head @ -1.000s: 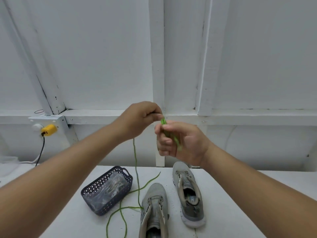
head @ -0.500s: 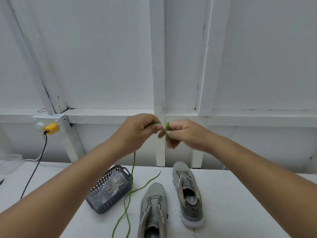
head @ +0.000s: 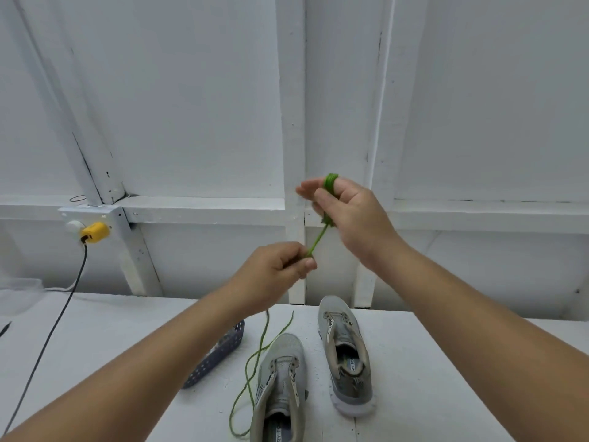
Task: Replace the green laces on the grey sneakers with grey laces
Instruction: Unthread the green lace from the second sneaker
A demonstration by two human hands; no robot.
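Observation:
Two grey sneakers stand unlaced on the white table, the left sneaker [head: 280,378] nearer me and the right sneaker [head: 345,352] farther back. A green lace [head: 318,239] is wound in loops around the fingers of my right hand [head: 347,215], held up in front of the wall. My left hand [head: 277,266] pinches the same lace just below, and a taut stretch runs between the two hands. The rest of the lace hangs down from my left hand and trails on the table beside the left sneaker.
A dark blue perforated basket [head: 220,355] lies left of the sneakers, mostly hidden by my left forearm. A yellow plug [head: 94,232] sits in a wall socket at left, its black cable [head: 47,339] running across the table. A clear plastic container [head: 17,293] is at the far left.
My hands were together at chest height. My right hand has since risen with the lace coiled on its fingers, and my left hand has dropped, drawing a length of lace taut between them.

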